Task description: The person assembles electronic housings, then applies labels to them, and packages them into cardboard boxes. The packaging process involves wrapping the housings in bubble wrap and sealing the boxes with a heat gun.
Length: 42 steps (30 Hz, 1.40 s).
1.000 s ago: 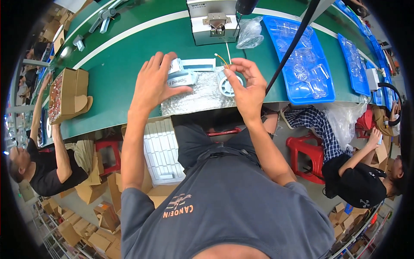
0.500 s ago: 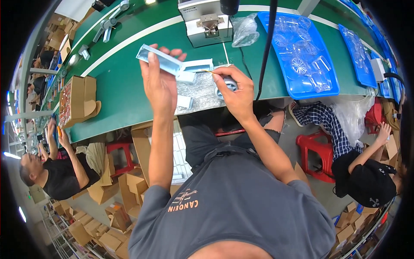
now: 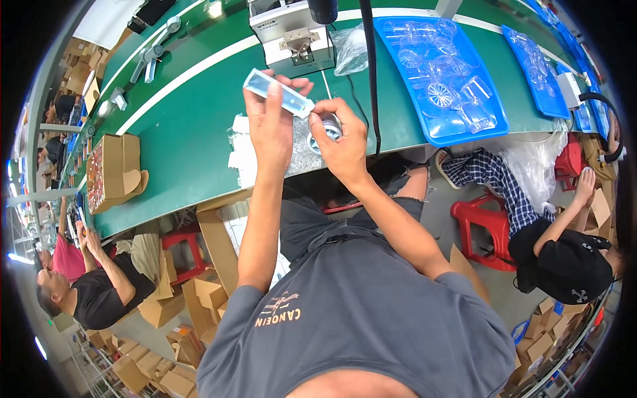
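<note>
My left hand (image 3: 271, 132) is closed round a pale blue, long, trough-shaped piece (image 3: 279, 94), tilted with its far end up to the left. Close by, my right hand (image 3: 346, 147) has its thumb and fingers pinched together at the piece's lower right end. What those fingertips hold is hidden. A round, pale, ring-like part (image 3: 314, 143) shows partly behind my right hand. Crinkled clear wrap (image 3: 298, 163) covers the bench edge below, and white pieces (image 3: 240, 158) lie left of my left wrist.
Beyond my hands stands a boxy machine (image 3: 273, 34) with a metal clamp. Blue trays (image 3: 434, 136) of clear plastic parts lie to the right, past a hanging black cable (image 3: 370, 79). An open cardboard box (image 3: 126, 166) sits left. Co-workers sit on both sides.
Both hands have come together, the left moving right with the blue piece. A thin yellowish strip seen in my right fingertips is now out of sight. The view has shifted slightly.
</note>
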{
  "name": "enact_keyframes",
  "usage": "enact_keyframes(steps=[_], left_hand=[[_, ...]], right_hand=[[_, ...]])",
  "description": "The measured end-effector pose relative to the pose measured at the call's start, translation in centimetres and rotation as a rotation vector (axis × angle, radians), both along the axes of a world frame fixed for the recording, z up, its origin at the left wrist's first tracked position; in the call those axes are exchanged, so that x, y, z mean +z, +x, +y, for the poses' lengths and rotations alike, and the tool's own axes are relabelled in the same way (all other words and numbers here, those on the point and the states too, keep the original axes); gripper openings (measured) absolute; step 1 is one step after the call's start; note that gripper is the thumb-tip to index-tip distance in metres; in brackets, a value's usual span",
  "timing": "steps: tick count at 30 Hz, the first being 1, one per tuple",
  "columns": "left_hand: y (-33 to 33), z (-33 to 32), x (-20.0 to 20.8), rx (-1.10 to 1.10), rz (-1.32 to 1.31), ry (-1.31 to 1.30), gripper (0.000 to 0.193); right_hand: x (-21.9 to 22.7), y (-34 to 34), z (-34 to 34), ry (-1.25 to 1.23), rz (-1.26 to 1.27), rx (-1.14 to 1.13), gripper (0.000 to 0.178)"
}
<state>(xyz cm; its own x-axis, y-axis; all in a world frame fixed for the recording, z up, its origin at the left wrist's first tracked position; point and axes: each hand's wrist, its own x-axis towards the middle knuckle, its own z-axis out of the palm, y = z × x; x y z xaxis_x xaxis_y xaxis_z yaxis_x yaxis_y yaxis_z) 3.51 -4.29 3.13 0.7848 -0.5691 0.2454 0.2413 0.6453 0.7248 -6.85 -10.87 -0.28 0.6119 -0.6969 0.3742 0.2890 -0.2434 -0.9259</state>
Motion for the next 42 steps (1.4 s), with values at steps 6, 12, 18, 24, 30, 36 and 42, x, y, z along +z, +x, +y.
enact_keyframes(steps=[6, 12, 18, 24, 30, 36, 42], left_hand=[[-2.7, 0.8, -1.5, -0.061, -0.358, 0.374, 0.040], [-2.9, 0.9, -2.6, 0.084, -0.772, 0.498, 0.053], [-4.9, 3.1, -2.5, 0.250, -0.994, 0.647, 0.075], [-5.5, 4.7, -4.2, 0.077, -0.583, 0.623, 0.076], [-5.2, 4.6, -3.8, 0.057, -0.550, 0.565, 0.068], [-5.4, 4.6, -3.7, 0.078, -0.547, 0.569, 0.066], [-5.4, 4.7, -3.5, 0.042, -0.517, 0.562, 0.060]], right_hand=[[-1.6, -1.5, -1.1, -0.184, -0.145, 0.032, 0.054], [0.7, -2.2, -1.8, -0.190, -0.013, 0.009, 0.060], [2.4, -3.0, -3.2, 0.057, 0.078, 0.178, 0.044], [4.0, -4.2, -4.1, -0.217, 0.180, 0.232, 0.040], [5.2, -4.1, -5.1, -0.691, 0.163, 0.322, 0.046], [5.4, -3.8, -5.2, -0.828, 0.139, 0.310, 0.053], [5.7, -3.8, -5.6, -0.789, 0.178, 0.364, 0.051]])
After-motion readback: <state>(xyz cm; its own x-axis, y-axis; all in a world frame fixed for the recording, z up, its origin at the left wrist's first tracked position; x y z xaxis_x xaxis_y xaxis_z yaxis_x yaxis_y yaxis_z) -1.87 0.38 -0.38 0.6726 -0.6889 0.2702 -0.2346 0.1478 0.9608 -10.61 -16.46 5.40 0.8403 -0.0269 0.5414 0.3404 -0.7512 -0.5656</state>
